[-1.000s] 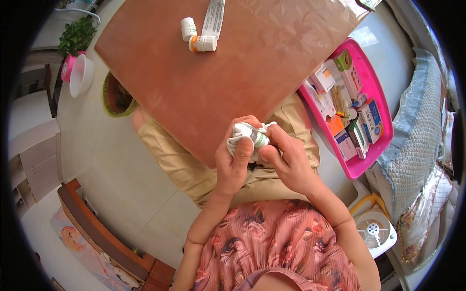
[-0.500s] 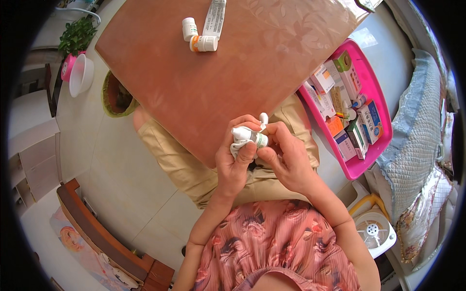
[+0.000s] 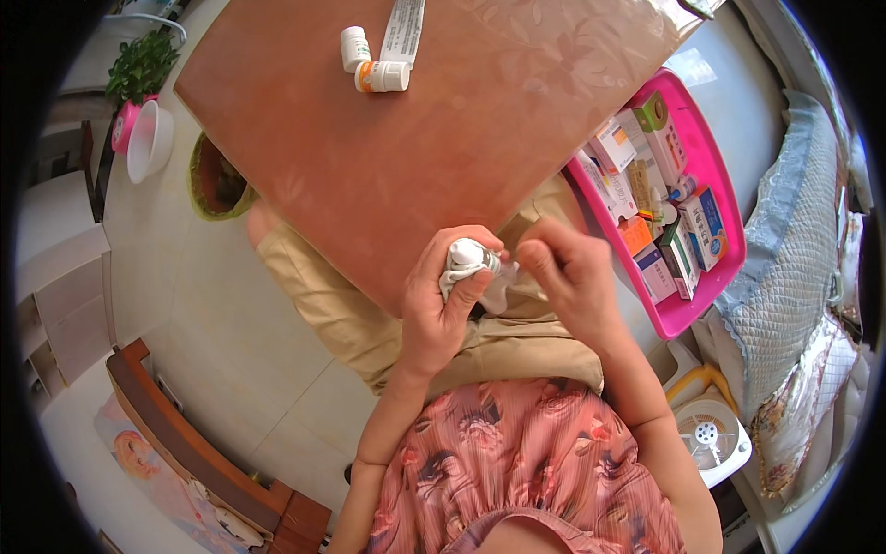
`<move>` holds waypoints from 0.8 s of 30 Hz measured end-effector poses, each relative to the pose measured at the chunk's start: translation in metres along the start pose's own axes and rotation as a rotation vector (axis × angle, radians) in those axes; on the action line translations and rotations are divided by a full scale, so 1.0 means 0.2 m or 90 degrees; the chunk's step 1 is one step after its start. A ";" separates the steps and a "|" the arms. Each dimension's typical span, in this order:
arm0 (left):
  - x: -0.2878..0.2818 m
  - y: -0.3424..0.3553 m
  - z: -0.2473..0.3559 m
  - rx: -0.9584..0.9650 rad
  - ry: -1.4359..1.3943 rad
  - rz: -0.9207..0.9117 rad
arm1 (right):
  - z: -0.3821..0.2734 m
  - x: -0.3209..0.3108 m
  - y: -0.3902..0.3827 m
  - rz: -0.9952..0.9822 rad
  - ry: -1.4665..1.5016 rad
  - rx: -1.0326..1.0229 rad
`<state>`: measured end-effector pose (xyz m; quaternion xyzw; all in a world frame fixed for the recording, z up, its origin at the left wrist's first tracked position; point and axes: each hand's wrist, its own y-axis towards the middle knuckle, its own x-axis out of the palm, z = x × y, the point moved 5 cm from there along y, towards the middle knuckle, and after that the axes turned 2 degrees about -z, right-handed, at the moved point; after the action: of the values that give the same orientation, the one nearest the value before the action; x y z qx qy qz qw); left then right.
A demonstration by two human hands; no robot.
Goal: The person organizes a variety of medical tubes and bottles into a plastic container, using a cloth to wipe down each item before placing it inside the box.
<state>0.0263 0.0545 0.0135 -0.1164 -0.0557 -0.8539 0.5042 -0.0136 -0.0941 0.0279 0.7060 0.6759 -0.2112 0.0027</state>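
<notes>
Wrapping our left hand (image 3: 439,300) snugly round a bottle (image 3: 464,252) and some white stuff (image 3: 496,295) | right hand (image 3: 577,282) half-curled just beside, can't tell if it's got anything | bottle's above our lap (image 3: 526,346), near the table (image 3: 369,185)

Head-worn fisheye, facing down over lap (image 3: 508,351) toward table (image 3: 369,185).

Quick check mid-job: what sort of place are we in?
Probably a home living room: a quilted cover over what looks like a sofa, a leafy green plant, and a reddish-brown table on a tiled floor.
</notes>
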 end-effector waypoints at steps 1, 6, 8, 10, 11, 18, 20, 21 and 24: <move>-0.02 0.00 0.00 -0.019 0.080 -0.001 | 0.00 -0.04 0.01 0.104 0.000 -0.041; 0.00 -0.01 0.00 -0.055 0.146 -0.018 | -0.06 -0.01 0.05 -0.033 0.041 -0.175; 0.00 -0.03 -0.03 -0.062 0.125 -0.019 | -0.03 -0.01 0.05 -0.034 0.057 -0.165; 0.00 -0.03 -0.03 -0.071 0.104 -0.018 | -0.02 -0.01 0.05 -0.038 0.075 -0.154; 0.00 -0.02 -0.02 -0.072 0.095 0.000 | -0.02 -0.01 0.05 -0.041 0.113 -0.136; -0.04 0.02 -0.06 -0.104 -0.144 0.131 | 0.05 0.01 0.01 0.037 0.513 -0.017; -0.05 0.02 -0.08 -0.150 -0.276 0.141 | 0.08 0.02 0.00 0.065 0.501 -0.027; -0.04 0.02 -0.07 -0.151 -0.278 0.141 | 0.08 0.02 0.00 0.091 0.492 -0.039; 0.04 0.01 -0.03 -0.168 -0.445 0.063 | 0.08 0.07 -0.03 0.133 0.445 -0.052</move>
<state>0.0234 0.0462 0.0093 -0.4674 -0.1083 -0.7372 0.4758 -0.0236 -0.0858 0.0106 0.8003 0.5678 0.0713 -0.1791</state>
